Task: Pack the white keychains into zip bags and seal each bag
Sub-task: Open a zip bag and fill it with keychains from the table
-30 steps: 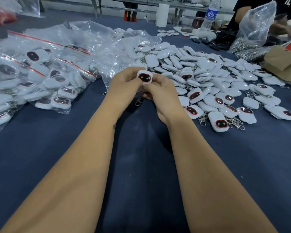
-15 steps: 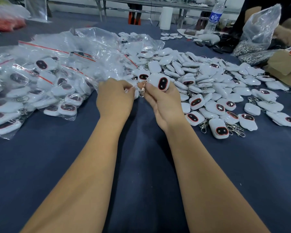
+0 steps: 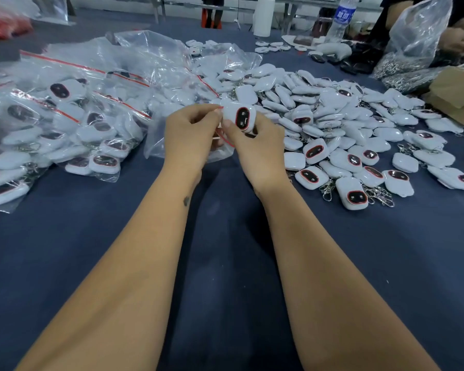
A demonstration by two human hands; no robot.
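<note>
My right hand (image 3: 255, 151) holds a white keychain (image 3: 240, 117) with a dark, red-rimmed oval face, upright between thumb and fingers. My left hand (image 3: 190, 137) pinches the red-striped mouth of a clear zip bag (image 3: 156, 145) just left of the keychain; the bag hangs partly hidden under both hands. A heap of loose white keychains (image 3: 340, 129) spreads to the right on the dark blue tabletop (image 3: 225, 263). Filled zip bags (image 3: 51, 129) lie piled at the left.
Empty clear bags (image 3: 150, 57) lie crumpled behind the filled ones. At the far right stand a water bottle (image 3: 342, 20), a big plastic bag of metal clasps (image 3: 413, 49) and brown cardboard (image 3: 456, 95). Another person's hand (image 3: 461, 38) works there.
My right hand turned the keychain upright and brought it against my left hand. A zip bag now shows in my left hand's pinch, its red strip between both hands.
</note>
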